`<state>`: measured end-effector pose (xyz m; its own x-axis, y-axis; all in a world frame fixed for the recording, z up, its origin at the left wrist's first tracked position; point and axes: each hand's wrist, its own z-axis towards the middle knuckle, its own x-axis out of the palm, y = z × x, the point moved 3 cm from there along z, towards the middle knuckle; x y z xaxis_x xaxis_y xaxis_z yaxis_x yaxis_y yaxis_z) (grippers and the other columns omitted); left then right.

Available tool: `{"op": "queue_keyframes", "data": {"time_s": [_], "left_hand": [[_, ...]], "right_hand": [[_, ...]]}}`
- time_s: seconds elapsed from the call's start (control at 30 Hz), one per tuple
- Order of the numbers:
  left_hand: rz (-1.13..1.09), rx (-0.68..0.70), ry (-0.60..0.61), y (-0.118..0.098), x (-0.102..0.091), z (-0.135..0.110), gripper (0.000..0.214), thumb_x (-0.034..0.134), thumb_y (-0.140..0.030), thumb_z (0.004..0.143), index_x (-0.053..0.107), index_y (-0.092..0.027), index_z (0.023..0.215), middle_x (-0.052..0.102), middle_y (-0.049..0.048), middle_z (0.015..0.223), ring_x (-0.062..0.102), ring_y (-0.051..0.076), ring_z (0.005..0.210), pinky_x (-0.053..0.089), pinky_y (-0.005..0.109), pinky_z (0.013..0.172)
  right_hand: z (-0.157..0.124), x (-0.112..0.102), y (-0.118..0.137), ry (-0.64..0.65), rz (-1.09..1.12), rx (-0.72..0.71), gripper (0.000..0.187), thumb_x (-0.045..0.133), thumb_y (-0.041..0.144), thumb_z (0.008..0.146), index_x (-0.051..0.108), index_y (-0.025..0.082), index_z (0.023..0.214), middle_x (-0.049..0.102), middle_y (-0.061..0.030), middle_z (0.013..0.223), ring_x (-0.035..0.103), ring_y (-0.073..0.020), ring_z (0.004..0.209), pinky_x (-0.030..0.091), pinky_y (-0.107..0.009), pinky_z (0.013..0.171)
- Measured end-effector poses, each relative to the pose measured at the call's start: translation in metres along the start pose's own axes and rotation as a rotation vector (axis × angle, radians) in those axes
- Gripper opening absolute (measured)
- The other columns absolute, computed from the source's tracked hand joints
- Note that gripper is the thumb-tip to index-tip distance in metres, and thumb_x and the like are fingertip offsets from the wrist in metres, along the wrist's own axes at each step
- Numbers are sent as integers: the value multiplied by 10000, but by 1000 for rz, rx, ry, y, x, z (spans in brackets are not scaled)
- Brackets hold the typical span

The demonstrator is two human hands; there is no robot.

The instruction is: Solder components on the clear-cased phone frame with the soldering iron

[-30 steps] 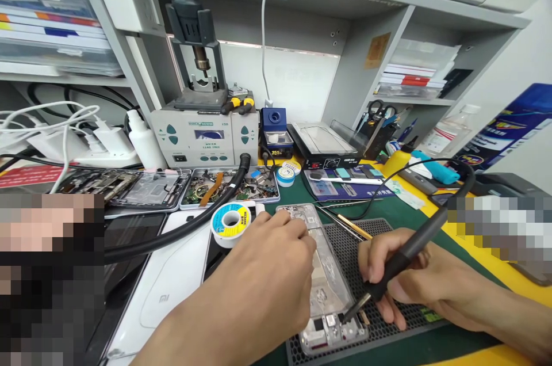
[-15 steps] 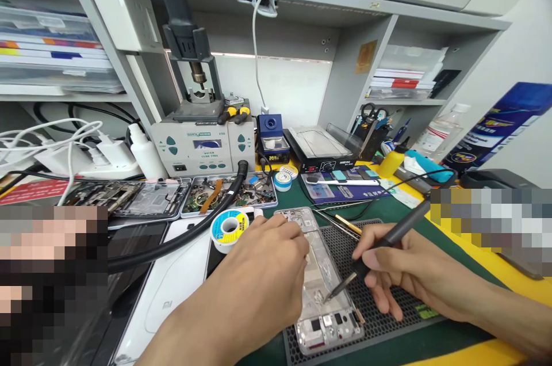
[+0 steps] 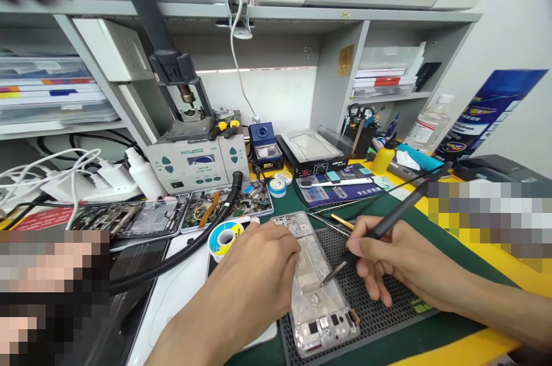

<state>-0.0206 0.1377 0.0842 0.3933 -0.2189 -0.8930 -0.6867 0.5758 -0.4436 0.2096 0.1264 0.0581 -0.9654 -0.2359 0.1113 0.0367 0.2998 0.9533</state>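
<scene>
A silver phone frame (image 3: 310,281), with its upper left partly behind my fingers, lies on a black honeycomb mat (image 3: 371,320). My left hand (image 3: 261,274) is closed along the frame's left edge, its fingertips mostly hidden. In my right hand (image 3: 390,254) a black soldering iron (image 3: 399,210) is held like a pen. Its thin tip points down and left at the middle of the frame, above a small silvery patch. Whether the tip touches the metal, I cannot tell. Beside my left hand stands a solder spool (image 3: 214,241) with a blue and yellow label.
A hot air station (image 3: 200,166) stands behind, its black hose (image 3: 172,271) crossing the left side. Nearby are a tray of circuit boards (image 3: 271,206), a heating plate (image 3: 321,167), tweezers (image 3: 330,227) and a yellow bottle (image 3: 383,159). The iron's cable runs across the right.
The soldering iron's tip has shifted up along the frame, away from the silvery patch. My left hand keeps its place on the frame. The camera view has tilted slightly upward and moved right.
</scene>
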Motion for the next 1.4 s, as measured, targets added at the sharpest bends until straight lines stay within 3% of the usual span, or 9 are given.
{"op": "queue_keyframes", "data": {"time_s": [0.2,0.43,0.6,0.73,0.93,1.1,1.4], "left_hand": [[2,-18,-45,3,-7,-1,310,453,-172,1056,758,-219,1042,727,57,1023,662,267,1014,524,461,936],[15,-47,-86,9,-19,-4,287,470,-173,1054,755,-204,1065,740,67,1086,672,282,1044,536,491,948],[22,-29,-165,13,-18,-3,284,468,-153,1027,701,-215,877,738,55,1097,674,273,1028,539,482,924],[-10,16,-246,18,-20,-2,315,428,-46,926,631,-207,748,722,37,958,652,229,914,525,402,839],[80,26,-314,23,-25,0,293,399,41,780,446,-211,638,579,8,688,539,191,708,412,324,645],[156,-2,-316,21,-18,1,264,446,-7,859,597,-193,748,622,33,768,582,221,752,450,359,678],[229,-16,-276,19,-13,4,268,484,-131,1014,747,-161,972,714,69,903,682,277,878,527,440,792]], "right_hand": [[-4,-1,-4,126,-22,-86,268,903,361,884,718,171,926,777,-28,724,750,-161,531,561,-175,431],[-7,3,-11,178,-159,-145,321,836,451,951,809,134,989,795,-97,742,766,-176,595,552,-172,466],[-7,4,-11,177,-117,-152,263,836,429,960,790,173,992,790,-62,769,758,-147,566,539,-145,451],[-5,5,-8,179,-85,-148,276,831,446,962,805,173,991,792,-67,787,745,-135,547,527,-136,434],[-3,6,-11,161,-138,-129,339,842,506,931,766,181,992,793,-71,806,729,-139,574,520,-154,453],[-1,5,-18,96,-300,-96,428,844,586,886,745,177,963,748,-38,602,590,-105,456,482,-174,435],[-4,6,-21,65,-415,-64,432,821,596,888,787,189,1027,765,-40,584,590,-122,483,463,-189,454]]}}
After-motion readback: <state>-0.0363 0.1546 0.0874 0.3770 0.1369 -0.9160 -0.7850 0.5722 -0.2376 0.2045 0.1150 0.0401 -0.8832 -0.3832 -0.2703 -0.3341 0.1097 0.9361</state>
